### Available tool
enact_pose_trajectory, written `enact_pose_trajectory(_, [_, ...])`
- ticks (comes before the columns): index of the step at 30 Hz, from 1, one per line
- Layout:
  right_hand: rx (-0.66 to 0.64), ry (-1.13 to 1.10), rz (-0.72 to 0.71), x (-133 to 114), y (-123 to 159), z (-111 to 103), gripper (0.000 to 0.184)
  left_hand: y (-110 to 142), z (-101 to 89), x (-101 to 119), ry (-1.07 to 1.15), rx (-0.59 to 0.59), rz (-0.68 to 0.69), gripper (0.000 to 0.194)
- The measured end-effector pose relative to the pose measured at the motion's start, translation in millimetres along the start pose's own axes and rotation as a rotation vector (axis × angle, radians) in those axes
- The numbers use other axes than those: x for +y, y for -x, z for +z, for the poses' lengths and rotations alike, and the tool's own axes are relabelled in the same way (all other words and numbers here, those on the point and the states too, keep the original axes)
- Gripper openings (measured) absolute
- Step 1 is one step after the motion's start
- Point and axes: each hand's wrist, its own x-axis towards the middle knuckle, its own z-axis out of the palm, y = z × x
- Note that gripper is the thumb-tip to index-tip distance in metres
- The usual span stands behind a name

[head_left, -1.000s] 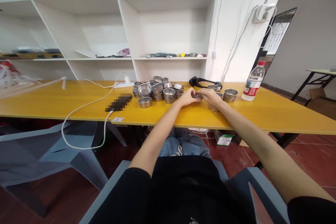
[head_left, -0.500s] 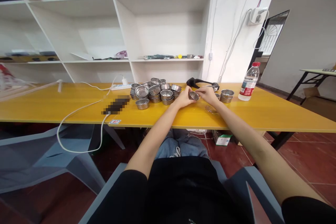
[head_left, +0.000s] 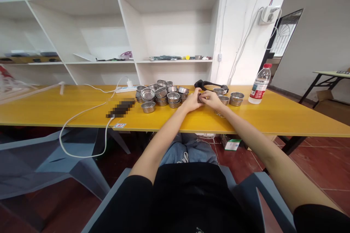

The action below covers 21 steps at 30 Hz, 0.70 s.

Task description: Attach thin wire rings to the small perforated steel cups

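Between my hands, just above the table's front half, a small perforated metal cup (head_left: 199, 98) is tipped so that its opening faces right. My left hand (head_left: 191, 102) is closed around its left side. My right hand (head_left: 212, 100) has its fingertips pinched together at the cup's opening; what they pinch is too small to make out. Thin wire pieces (head_left: 219, 114) lie under my right wrist, partly hidden. Beyond that hand are single perforated cups (head_left: 224, 100) and a stack of cups (head_left: 236, 98). A large heap of such cups (head_left: 162, 93) sits left of my left hand.
A black strap-like object (head_left: 209, 85) lies behind my hands. The water bottle (head_left: 259, 84) stands at right. On the left are a blurred dark device (head_left: 121, 108) with a white cable and a power strip (head_left: 126, 89). White shelves (head_left: 175, 25) rise behind the yellow table (head_left: 287, 116).
My right hand has moved slightly left and down, its fingers now at the cup's opening. The cup has turned in my left hand. Cups behind my right hand show more.
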Motion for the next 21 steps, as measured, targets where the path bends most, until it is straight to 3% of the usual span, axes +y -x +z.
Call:
enact_pose_trajectory(7, [-0.163,0.196,-0.052,1,-2,0,0.036,2,-1.4,-1,0.002,-0.010,-0.002,0.078])
enact_pose_trajectory(18, [-0.250,0.337,-0.090,-3,-3,-7,0.057,1,-0.2,3,-0.062,-0.036,-0.046,0.073])
enact_pose_trajectory(21, [-0.224,0.376,-0.096,-6,-1,-9,0.061,1,0.8,3,-0.075,-0.032,-0.058,0.071])
